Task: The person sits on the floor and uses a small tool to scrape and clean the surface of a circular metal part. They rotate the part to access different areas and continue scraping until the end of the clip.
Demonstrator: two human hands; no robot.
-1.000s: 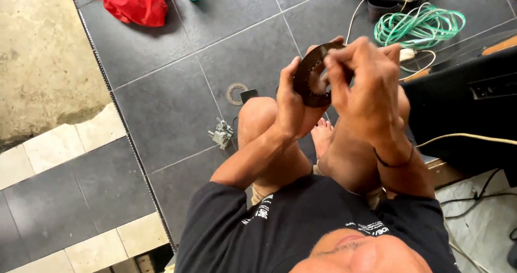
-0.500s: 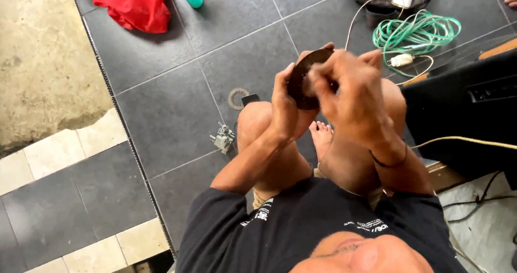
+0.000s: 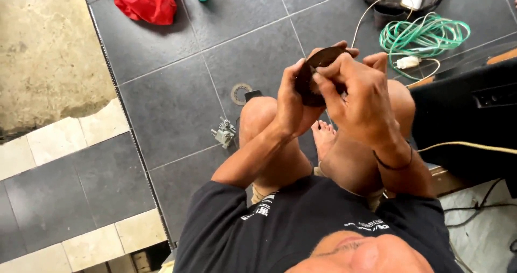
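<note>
Dark round disc [image 3: 318, 71] held up above the knees — left hand [image 3: 293, 103] clamped on its left edge, right hand [image 3: 358, 98] closed over its right side, fingers [image 3: 328, 79] pressed to the face. Down on the grey tiled floor [image 3: 167, 106]: small metal part [image 3: 225, 133], ring [image 3: 240, 93], coiled green cable [image 3: 425, 36], red cloth [image 3: 140, 1].

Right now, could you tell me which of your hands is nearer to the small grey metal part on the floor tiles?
Left. The left hand is above and right of the metal part; the right hand is farther right.
</note>
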